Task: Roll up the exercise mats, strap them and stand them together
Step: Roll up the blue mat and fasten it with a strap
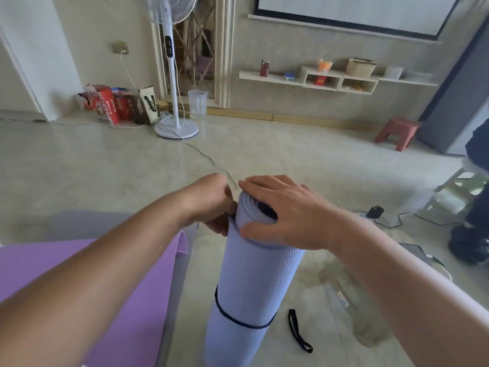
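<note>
A rolled light-blue mat (254,284) stands upright on the floor in front of me, with a dark strap (238,320) around its lower part. My right hand (283,210) lies flat over the roll's top end, thumb against its side. My left hand (211,205) grips the roll's upper left edge, fingers curled at the outer layer. A purple mat (87,282) lies unrolled on the floor to the left, its far corner curling up. A second black strap (299,332) lies loose on the floor right of the roll.
A white standing fan (173,75) with its cord trailing across the floor stands at the back, beside boxes (119,104) and a clear bucket (197,102). A pink stool (397,131) is back right. A person's legs (473,213), a green stool and a black charger (375,211) are at right.
</note>
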A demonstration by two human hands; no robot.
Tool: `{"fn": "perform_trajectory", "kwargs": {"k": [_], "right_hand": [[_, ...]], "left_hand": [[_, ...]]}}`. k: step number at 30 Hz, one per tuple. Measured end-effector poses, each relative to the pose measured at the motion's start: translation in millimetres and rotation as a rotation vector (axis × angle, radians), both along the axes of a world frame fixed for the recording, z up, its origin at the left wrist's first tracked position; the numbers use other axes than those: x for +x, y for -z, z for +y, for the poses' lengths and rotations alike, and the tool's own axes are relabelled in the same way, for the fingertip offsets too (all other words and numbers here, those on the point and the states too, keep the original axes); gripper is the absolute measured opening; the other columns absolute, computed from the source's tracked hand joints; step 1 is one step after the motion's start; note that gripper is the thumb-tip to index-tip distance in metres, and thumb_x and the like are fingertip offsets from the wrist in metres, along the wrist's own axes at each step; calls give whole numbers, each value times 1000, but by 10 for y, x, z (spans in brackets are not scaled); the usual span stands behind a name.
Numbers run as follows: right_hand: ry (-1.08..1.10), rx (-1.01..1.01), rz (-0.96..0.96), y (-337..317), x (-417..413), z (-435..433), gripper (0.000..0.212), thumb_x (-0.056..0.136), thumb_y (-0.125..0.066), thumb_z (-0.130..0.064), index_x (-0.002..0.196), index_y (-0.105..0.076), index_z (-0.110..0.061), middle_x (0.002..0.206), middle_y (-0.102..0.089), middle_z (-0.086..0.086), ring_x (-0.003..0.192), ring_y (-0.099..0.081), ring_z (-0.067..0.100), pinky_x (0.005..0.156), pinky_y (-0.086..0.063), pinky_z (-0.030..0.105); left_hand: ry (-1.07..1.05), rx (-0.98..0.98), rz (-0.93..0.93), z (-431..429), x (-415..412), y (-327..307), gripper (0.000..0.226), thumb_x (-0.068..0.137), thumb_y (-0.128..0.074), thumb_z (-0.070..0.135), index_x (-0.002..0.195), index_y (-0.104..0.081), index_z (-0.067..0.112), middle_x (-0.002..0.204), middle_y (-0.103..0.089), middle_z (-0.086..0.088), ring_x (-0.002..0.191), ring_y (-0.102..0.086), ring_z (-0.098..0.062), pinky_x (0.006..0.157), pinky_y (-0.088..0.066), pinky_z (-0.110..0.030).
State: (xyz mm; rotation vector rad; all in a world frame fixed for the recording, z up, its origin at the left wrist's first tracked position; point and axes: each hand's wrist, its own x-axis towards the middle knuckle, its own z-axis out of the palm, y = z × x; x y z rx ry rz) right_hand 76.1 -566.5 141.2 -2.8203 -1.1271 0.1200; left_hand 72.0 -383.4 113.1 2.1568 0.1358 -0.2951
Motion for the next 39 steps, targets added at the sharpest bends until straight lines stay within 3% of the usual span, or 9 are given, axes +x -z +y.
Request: {"fn": "perform_trajectory", "kwargs": {"k": [11, 15, 18, 23, 26, 29, 33, 37, 39], "right_hand": [[64, -72, 73, 1, 29, -4, 75, 88, -31, -73, 153, -15, -41, 162, -9, -22, 146, -10, 12, 114, -17, 42], [89, -30, 179, 214, 105, 36, 88, 82, -13, -83, 155, 6, -39, 160, 17, -22, 147, 20, 3, 121, 7, 48], [105, -53, 191, 231, 146, 147, 97, 80, -15, -86, 156, 10, -32, 162, 19, -15, 147, 23, 8, 120, 10, 51], [35, 556, 576, 116, 155, 387, 78, 92, -49, -58, 157, -19, -25, 163, -16, -9, 149, -13, 4, 122, -11, 32], [143, 1021, 689, 140, 225, 369, 51, 99, -52, -36, 148, -41, -26, 143, -44, -16, 123, -45, -7, 100, -32, 10], [272, 1036, 625, 338, 330, 283, 49, 101, -46, -43, 146, -46, -25, 141, -49, -17, 122, -45, -7, 93, -34, 7], [306, 1123, 762, 553, 330, 283, 56, 97, -51, -52, 145, -48, -22, 142, -55, -8, 129, -50, 5, 113, -36, 31], [408, 1184, 631, 535, 358, 395, 43, 95, -60, -20, 138, -54, -20, 130, -59, -5, 118, -56, 11, 105, -44, 35], [444, 1088, 491, 563, 361, 420, 11, 87, -58, -12, 92, -65, -19, 87, -61, -1, 80, -56, 16, 76, -47, 36]], "left_hand": [[-197, -111, -377, -119, 25, 100, 25, 76, -67, 9, 62, -61, -11, 52, -59, -23, 44, -62, -24, 50, -60, -48], [-316, -150, -394, -112, 67, 207, 36, 81, -68, 10, 50, -53, 2, 41, -45, 0, 38, -45, -12, 39, -45, -22], [-281, -53, -372, -70, 38, 228, 43, 80, -61, 37, 50, -43, 12, 44, -35, 5, 47, -36, -19, 50, -32, -27], [-153, -403, -139, 54, -195, 143, 43, 85, -62, 63, 92, -71, 21, 88, -76, 8, 85, -72, -10, 74, -57, -24], [-303, -304, -98, 168, -224, 157, 33, 78, -81, 27, 106, -64, 21, 97, -73, 0, 81, -70, -15, 63, -54, -28], [-440, -330, -138, 234, -206, 167, 29, 76, -66, -6, 97, -70, 14, 83, -71, -4, 69, -63, -19, 45, -42, -20], [-508, -378, -255, 207, -86, 43, 21, 72, -62, -9, 85, -72, 5, 66, -62, -6, 55, -53, -19, 41, -33, -18], [-529, -199, -330, 57, 34, 133, 30, 68, -64, 6, 97, -67, 15, 86, -70, -4, 82, -66, -26, 69, -54, -35], [-488, -54, -302, 11, 69, 257, 36, 70, -63, 10, 105, -62, 17, 94, -68, -3, 92, -65, -29, 79, -53, -39]]}}
